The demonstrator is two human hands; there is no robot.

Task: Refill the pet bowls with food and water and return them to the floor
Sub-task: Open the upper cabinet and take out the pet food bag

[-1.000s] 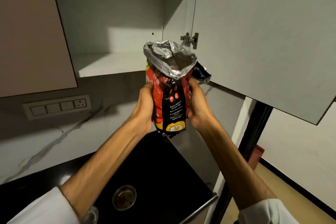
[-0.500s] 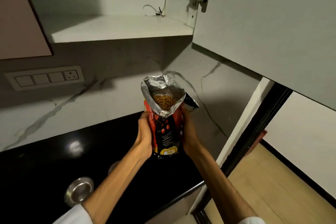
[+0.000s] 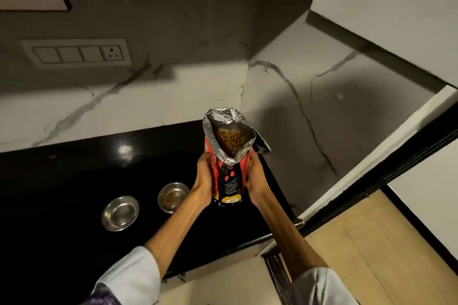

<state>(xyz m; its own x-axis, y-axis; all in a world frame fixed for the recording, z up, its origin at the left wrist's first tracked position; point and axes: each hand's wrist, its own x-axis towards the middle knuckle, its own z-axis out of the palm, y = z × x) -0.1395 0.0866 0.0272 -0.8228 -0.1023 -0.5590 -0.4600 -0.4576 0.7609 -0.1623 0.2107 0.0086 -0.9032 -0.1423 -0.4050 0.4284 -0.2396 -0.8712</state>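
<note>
Foil-lined bag (image 3: 229,176) upright between hands (image 3: 230,176), counter (image 3: 74,181) edge near

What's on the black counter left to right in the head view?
empty steel bowl → steel bowl with kibble → left hand → open pet food bag → right hand. Both hands grip the bag's sides.

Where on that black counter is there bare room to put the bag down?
The counter lies bare left of the empty bowl, and behind both bowls up to the marble wall. It is crowded around the kibble bowl, close beside the bag and left hand.
</note>
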